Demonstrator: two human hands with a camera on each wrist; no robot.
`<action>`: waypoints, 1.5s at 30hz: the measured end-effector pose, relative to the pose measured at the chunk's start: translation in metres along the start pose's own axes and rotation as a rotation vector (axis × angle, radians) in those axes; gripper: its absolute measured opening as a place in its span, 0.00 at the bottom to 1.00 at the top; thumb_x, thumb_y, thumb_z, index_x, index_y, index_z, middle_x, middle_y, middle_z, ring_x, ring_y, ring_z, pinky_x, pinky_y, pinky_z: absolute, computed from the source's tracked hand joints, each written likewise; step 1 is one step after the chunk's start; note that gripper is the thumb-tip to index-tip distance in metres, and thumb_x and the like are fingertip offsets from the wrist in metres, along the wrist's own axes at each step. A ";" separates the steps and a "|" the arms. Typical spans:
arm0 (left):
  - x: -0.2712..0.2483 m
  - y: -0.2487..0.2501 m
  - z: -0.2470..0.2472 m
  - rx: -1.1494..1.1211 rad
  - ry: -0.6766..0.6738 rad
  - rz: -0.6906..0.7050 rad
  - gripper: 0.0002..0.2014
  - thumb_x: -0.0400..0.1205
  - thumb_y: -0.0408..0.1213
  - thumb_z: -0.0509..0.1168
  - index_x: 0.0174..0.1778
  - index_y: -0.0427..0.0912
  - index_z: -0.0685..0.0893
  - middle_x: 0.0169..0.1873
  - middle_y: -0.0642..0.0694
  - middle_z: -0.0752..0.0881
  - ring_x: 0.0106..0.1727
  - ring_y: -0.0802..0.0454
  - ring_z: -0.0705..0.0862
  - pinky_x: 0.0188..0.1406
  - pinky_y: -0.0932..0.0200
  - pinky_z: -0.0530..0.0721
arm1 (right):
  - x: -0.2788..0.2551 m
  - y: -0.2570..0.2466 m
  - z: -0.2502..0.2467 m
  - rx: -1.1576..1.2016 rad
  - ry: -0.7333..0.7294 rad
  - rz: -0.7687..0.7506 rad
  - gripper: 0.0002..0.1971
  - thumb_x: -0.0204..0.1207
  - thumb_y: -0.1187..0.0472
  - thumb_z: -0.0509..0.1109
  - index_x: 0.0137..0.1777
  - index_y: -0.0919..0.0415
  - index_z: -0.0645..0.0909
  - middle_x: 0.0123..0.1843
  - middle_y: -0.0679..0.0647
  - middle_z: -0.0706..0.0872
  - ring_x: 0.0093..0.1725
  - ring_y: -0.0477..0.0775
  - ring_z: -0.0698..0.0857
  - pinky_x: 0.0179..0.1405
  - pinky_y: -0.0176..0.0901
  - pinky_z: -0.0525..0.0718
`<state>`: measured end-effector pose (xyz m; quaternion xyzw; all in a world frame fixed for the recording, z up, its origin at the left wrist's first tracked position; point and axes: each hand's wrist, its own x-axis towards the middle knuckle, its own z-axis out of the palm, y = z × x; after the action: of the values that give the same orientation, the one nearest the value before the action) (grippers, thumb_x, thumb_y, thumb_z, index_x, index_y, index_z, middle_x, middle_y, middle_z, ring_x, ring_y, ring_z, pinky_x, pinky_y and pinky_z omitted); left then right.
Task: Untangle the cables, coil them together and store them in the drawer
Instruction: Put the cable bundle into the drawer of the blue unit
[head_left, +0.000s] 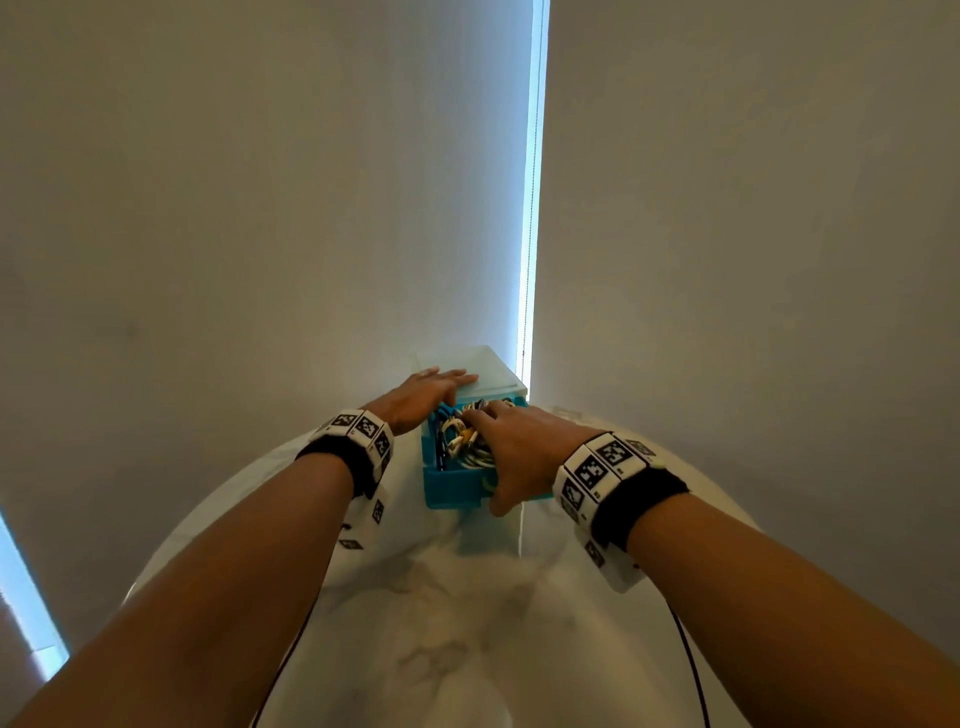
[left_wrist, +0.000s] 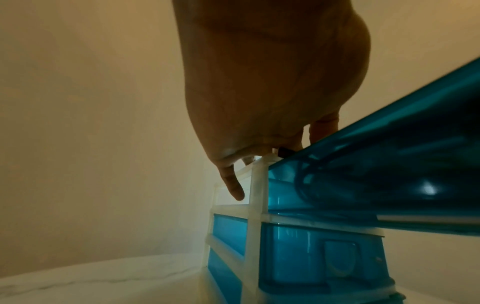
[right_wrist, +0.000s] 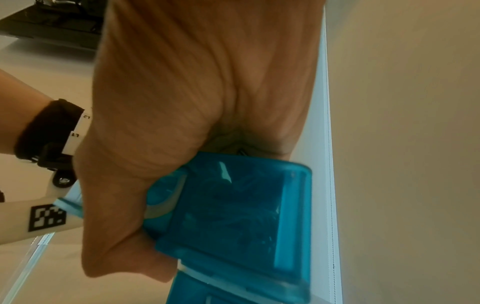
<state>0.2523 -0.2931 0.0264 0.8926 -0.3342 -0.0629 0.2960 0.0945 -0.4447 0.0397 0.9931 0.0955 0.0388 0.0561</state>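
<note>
A small white-framed drawer unit (head_left: 493, 366) stands at the table's far edge. Its top blue drawer (head_left: 452, 488) is pulled out toward me and holds a bundle of white, yellow and dark cables (head_left: 460, 441). My left hand (head_left: 431, 389) lies flat on the unit's top, fingers straight; from below, the left wrist view shows its palm (left_wrist: 259, 82) above the frame (left_wrist: 257, 195). My right hand (head_left: 509, 441) lies over the drawer's right half, fingers pressing on the cables and thumb against the drawer front. In the right wrist view the palm (right_wrist: 194, 102) covers the drawer (right_wrist: 233, 216) rim; the fingers are hidden.
The unit sits on a round white marble table (head_left: 467, 623), close to a grey wall with a bright vertical window strip (head_left: 530, 208) just behind it. Two more blue drawers (left_wrist: 298, 257) sit pushed in below the top one.
</note>
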 end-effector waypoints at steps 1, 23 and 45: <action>0.000 0.000 0.000 -0.015 -0.005 -0.008 0.29 0.90 0.37 0.51 0.90 0.54 0.71 0.93 0.51 0.61 0.94 0.42 0.50 0.91 0.35 0.45 | 0.001 0.000 0.000 0.015 -0.011 0.006 0.62 0.64 0.40 0.89 0.93 0.53 0.58 0.86 0.58 0.73 0.79 0.63 0.79 0.77 0.58 0.83; -0.006 -0.010 -0.032 -0.120 -0.224 -0.051 0.37 0.86 0.35 0.69 0.88 0.70 0.69 0.95 0.45 0.51 0.94 0.38 0.52 0.93 0.34 0.51 | 0.005 0.016 0.001 0.093 -0.126 0.025 0.56 0.61 0.43 0.90 0.85 0.51 0.59 0.82 0.54 0.74 0.73 0.57 0.79 0.64 0.52 0.82; -0.012 0.003 -0.029 0.066 -0.143 -0.013 0.34 0.89 0.33 0.67 0.90 0.61 0.68 0.91 0.52 0.64 0.88 0.45 0.65 0.88 0.47 0.60 | 0.017 0.030 0.004 0.090 0.000 -0.087 0.57 0.60 0.34 0.85 0.90 0.45 0.67 0.75 0.49 0.63 0.76 0.57 0.66 0.77 0.57 0.80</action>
<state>0.2499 -0.2731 0.0504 0.8972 -0.3508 -0.1174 0.2412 0.1167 -0.4711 0.0402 0.9895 0.1403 0.0320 0.0131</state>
